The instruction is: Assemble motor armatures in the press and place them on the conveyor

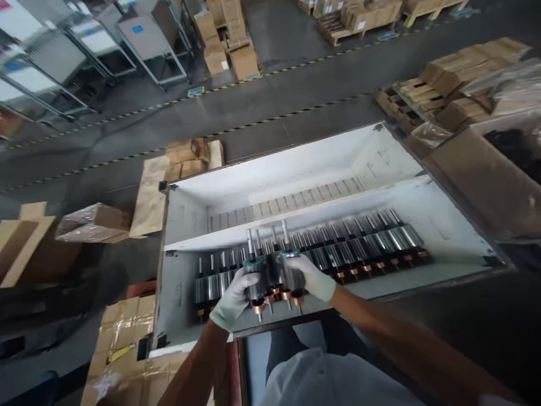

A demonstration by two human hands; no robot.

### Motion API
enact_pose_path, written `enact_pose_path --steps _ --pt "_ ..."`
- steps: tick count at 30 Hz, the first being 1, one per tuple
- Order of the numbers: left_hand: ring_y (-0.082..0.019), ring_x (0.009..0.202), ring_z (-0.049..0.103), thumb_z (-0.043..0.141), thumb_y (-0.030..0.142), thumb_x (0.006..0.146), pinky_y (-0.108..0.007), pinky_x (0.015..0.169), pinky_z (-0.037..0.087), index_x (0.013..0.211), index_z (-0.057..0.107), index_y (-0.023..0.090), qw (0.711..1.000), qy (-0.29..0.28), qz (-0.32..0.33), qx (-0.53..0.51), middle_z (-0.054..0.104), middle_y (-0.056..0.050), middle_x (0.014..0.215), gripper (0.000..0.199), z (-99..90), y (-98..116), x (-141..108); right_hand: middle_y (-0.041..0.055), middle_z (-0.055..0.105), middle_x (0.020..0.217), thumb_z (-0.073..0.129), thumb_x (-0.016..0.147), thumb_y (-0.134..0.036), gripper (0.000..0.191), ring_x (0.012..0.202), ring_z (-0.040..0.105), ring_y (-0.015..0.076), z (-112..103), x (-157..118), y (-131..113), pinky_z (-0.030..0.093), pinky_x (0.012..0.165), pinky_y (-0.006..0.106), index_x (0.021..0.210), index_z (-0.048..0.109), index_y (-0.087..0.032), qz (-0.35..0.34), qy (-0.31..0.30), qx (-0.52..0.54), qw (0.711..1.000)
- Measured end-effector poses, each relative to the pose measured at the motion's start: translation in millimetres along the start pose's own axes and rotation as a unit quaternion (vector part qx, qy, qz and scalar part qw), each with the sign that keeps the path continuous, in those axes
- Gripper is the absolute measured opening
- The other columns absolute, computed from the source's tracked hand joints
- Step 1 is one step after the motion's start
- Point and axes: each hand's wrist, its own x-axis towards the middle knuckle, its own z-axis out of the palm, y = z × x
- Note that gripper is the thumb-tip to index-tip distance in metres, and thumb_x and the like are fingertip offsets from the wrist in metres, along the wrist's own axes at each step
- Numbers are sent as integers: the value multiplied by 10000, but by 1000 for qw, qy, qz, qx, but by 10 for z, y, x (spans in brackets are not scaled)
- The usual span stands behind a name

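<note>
Clenched around a bunch of motor rotors (274, 276), my left gloved hand (232, 296) and right gloved hand (310, 276) press in from either side, copper ends toward the wearer. I see that bunch over the near compartment of a white-lined crate (270, 192), between stretches of a packed rotor row (359, 242), just in front of the white divider (270, 223); contact below is hidden.

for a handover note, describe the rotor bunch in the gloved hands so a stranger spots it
Inside the white-lined crate, find the row of steel motor rotors in the nearest compartment. The bunch sits between the gloved left hand and right hand, the only rotors held, a green band around them.
</note>
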Motion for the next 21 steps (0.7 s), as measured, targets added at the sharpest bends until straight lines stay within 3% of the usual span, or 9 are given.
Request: enact_pose_path --steps 4,8,12,16,19,21 --pt "-156 601 618 672 373 734 -269 581 479 869 672 132 998 33 -49 36 714 -66 823 276 -612 -218 227 -14 610 649 754 606 -434 322 606 554 138 208 536 652 448 636 274 728 648 -155 54 31 47 997" --pt "-175 650 628 683 332 720 -276 600 475 877 679 121 996 44 -73 39 717 -74 811 262 -912 -378 329 -17 601 645 766 607 -403 320 606 540 131 296 749 1087 430 620 265 720 621 -141 96 62 26 993" --pt "-225 749 643 706 341 677 -321 681 489 883 687 96 993 47 -96 56 716 -100 827 322 -1015 -330 368 -5 634 722 803 586 -382 397 664 576 148 317 808 1155 448 636 270 841 619 -140 117 94 -19 988" --pt "-211 778 620 763 346 611 -318 739 459 893 683 80 981 122 -98 116 704 -75 813 396 -1112 -301 402 28 666 806 777 634 -373 370 741 603 161 306 812 1134 468 710 286 878 630 -137 107 92 -55 988" --pt "-201 757 609 734 462 637 -310 739 439 898 670 93 956 183 -106 201 699 -57 792 456 -1187 -392 438 45 684 878 768 645 -389 384 819 613 178 280 778 1149 465 771 299 916 643 -147 110 128 -133 977" --pt "-218 711 615 661 573 672 -323 707 432 896 664 112 922 195 -137 304 696 -62 741 513 -1231 -454 472 57 688 931 756 656 -418 420 876 617 201 247 755 1152 467 793 312 966 644 -157 123 160 -192 961"
